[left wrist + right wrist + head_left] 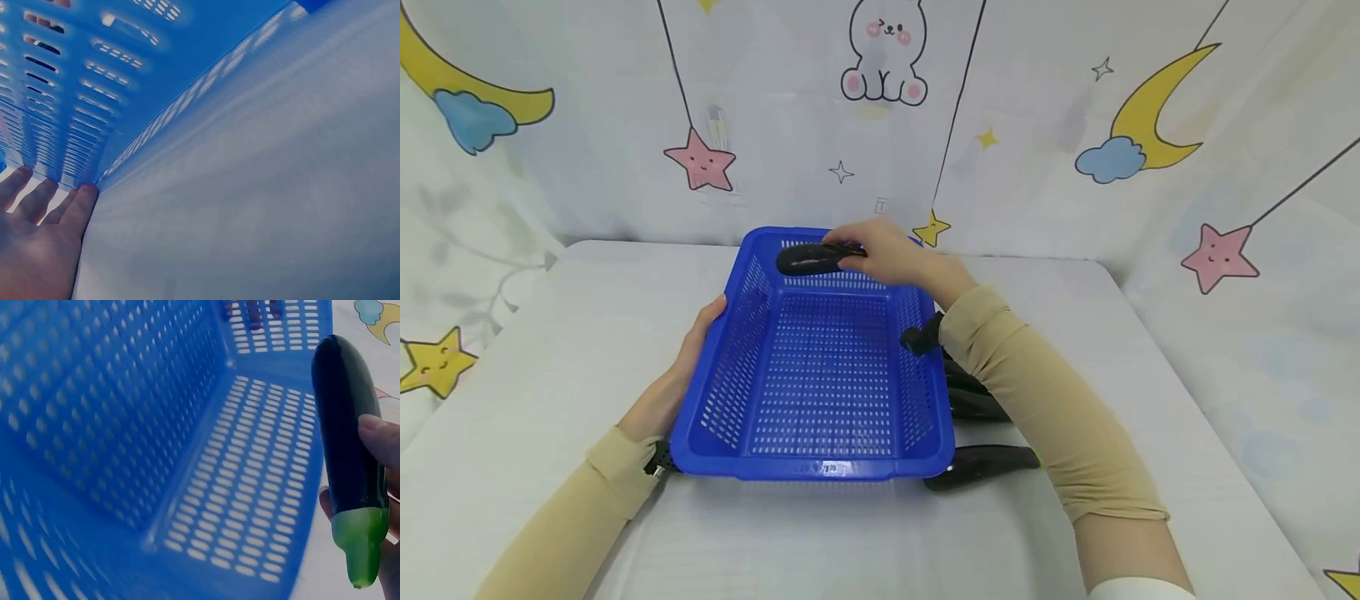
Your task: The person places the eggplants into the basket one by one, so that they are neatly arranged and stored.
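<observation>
A dark eggplant with a green cap is held by my right hand over the far end of the blue perforated basket. In the right wrist view the eggplant stands near the basket's rim, thumb on its side. Nothing lies on the visible basket floor. My left hand touches the basket's outer left side. The left wrist view has its extended fingers against the slotted wall.
On the table, right of the basket, one eggplant lies near the front corner. Another eggplant lies farther back, with more dark shapes partly hidden by my right forearm. A patterned cloth hangs behind the table.
</observation>
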A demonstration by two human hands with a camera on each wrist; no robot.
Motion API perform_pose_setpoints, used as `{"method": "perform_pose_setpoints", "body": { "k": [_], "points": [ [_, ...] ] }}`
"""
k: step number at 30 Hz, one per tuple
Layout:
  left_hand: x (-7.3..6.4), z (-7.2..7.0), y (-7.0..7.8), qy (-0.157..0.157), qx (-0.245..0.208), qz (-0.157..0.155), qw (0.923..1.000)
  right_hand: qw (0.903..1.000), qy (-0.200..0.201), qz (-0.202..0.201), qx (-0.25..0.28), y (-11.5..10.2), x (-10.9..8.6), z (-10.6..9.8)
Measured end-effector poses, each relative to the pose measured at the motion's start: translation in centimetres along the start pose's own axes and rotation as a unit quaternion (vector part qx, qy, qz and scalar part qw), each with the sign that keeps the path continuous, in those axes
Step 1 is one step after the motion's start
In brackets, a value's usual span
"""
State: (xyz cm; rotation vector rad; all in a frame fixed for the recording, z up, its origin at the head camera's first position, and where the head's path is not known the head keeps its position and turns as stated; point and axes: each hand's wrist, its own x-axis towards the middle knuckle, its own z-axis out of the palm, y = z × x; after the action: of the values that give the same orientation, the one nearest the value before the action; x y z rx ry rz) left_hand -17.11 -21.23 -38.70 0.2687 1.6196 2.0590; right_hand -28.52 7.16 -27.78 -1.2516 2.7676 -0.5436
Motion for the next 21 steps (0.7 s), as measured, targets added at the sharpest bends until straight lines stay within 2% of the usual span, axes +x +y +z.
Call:
{"method": "perform_pose_setpoints", "body": {
  "k": [7,14,21],
  "points": [
    [0.1,0.1,-0.3,0.002,-0.01,-0.004,0.9999,0.998,-0.021,0.034,0.049,0.9,0.8,2.4],
    [0.2,0.1,-0.2,-0.005,-0.014,0.001,0.9999,0.9948,-0.031,0.065,0.072,1.7,1.2,3.6],
    [0.0,-0.1,-0.2,-0.008,0.018,0.013,0.9997,0.9908,-0.033,0.086,0.099,3.1,1.3,5.0]
  ]
}}
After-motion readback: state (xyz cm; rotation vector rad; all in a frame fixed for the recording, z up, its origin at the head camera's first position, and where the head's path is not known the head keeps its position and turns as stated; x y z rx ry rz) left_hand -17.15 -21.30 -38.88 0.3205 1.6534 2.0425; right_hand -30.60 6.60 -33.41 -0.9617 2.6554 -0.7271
